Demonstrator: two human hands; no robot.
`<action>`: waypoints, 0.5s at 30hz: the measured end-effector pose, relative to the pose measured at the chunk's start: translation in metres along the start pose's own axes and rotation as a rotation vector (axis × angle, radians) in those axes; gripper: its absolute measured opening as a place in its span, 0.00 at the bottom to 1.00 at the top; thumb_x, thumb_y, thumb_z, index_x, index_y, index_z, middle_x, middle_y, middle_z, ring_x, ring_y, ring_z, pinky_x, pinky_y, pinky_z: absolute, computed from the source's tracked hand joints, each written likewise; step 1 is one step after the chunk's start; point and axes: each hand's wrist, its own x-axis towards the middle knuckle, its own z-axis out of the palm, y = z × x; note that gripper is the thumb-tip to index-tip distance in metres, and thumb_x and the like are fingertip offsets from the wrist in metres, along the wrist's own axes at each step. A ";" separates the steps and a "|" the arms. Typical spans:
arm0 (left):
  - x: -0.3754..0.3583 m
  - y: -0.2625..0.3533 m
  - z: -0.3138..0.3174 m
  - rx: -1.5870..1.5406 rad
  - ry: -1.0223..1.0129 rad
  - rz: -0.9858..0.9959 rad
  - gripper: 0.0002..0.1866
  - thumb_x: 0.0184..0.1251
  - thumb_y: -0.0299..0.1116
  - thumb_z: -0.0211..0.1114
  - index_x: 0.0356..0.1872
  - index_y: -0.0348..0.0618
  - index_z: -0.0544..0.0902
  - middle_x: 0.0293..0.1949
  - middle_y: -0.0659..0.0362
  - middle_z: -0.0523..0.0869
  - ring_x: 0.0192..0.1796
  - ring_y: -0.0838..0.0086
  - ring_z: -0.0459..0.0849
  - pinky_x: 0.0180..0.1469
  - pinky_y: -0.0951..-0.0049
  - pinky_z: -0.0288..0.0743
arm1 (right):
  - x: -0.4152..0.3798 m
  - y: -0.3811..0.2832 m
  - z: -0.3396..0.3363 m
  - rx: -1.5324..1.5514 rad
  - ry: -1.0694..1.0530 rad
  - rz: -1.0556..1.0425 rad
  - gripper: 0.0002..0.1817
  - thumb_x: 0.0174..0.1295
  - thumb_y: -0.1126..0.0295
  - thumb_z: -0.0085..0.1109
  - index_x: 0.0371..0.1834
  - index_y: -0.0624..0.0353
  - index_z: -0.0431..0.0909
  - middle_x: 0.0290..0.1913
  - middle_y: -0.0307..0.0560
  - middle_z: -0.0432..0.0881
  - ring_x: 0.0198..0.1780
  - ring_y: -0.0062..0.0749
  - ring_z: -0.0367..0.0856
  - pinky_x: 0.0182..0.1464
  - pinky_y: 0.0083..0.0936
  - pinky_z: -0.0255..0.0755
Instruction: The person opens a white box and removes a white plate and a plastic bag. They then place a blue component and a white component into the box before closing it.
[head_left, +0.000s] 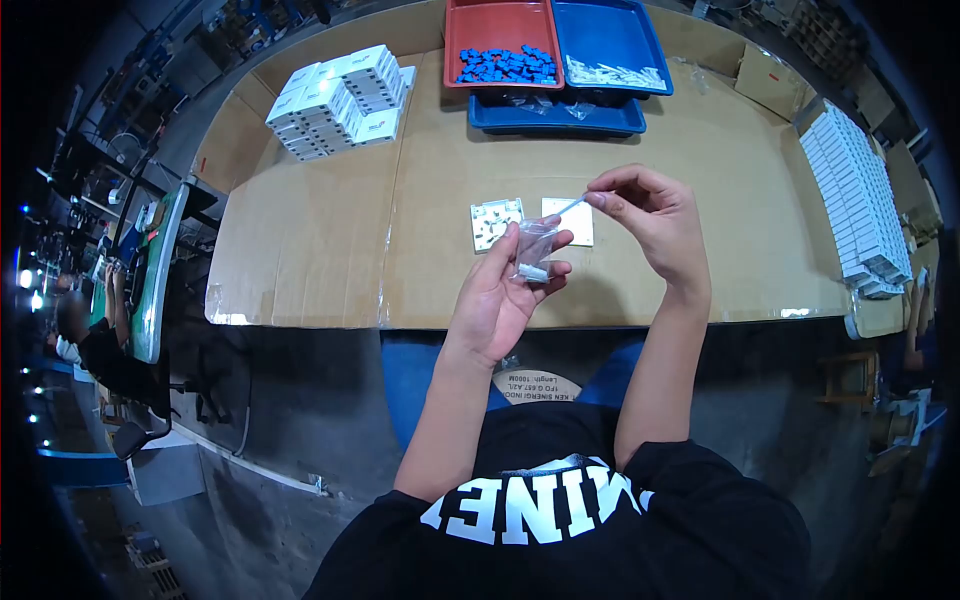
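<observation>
The small bag I hold looks like clear plastic, glossy and wrinkled. My tabletop is matt cardboard, with glossy tape at its edge; the red tray seems smooth plastic.

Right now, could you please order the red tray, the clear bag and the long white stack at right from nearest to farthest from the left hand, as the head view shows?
From the left hand:
1. Clear bag: held in its fingers.
2. Red tray: straight ahead, far side.
3. White stack: far right.
</observation>
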 end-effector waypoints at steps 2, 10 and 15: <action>0.003 -0.003 0.000 0.054 0.024 0.007 0.27 0.87 0.49 0.51 0.69 0.35 0.77 0.57 0.48 0.89 0.48 0.68 0.89 0.57 0.65 0.82 | -0.002 0.001 -0.002 -0.081 -0.078 0.041 0.07 0.65 0.75 0.73 0.44 0.65 0.89 0.36 0.37 0.89 0.37 0.13 0.81 0.39 0.15 0.74; 0.005 -0.016 -0.008 0.211 0.067 -0.093 0.26 0.87 0.47 0.52 0.68 0.33 0.77 0.58 0.47 0.88 0.53 0.65 0.91 0.58 0.65 0.84 | -0.006 0.014 -0.012 -0.229 -0.259 0.120 0.06 0.65 0.74 0.71 0.43 0.63 0.89 0.36 0.35 0.88 0.34 0.13 0.78 0.37 0.16 0.71; 0.008 -0.021 -0.010 0.268 0.039 -0.121 0.25 0.87 0.46 0.53 0.68 0.34 0.77 0.59 0.47 0.88 0.55 0.62 0.91 0.58 0.64 0.86 | -0.002 0.035 -0.004 -0.139 -0.404 0.029 0.06 0.63 0.74 0.70 0.42 0.61 0.89 0.45 0.38 0.89 0.40 0.18 0.79 0.40 0.19 0.70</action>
